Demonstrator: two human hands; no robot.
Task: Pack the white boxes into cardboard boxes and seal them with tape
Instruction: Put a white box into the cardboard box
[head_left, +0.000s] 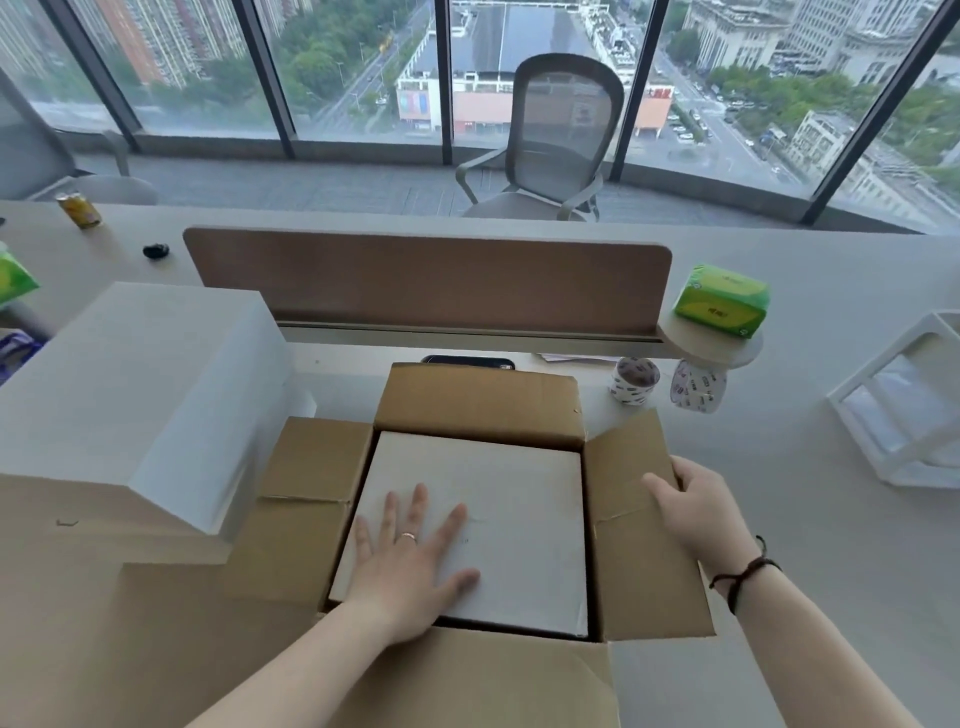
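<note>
An open cardboard box stands in front of me with all flaps spread out. A white box lies flat inside it, filling the opening. My left hand presses flat on the white box with fingers spread. My right hand grips the outer edge of the right flap, thumb on the flap's inner face. Two rolls of printed tape sit behind the box to the right.
A stack of white boxes rests on flat cardboard at the left. A brown divider runs across the desk, a dark phone below it. Green tissue pack, a white frame at right, a can, an office chair beyond.
</note>
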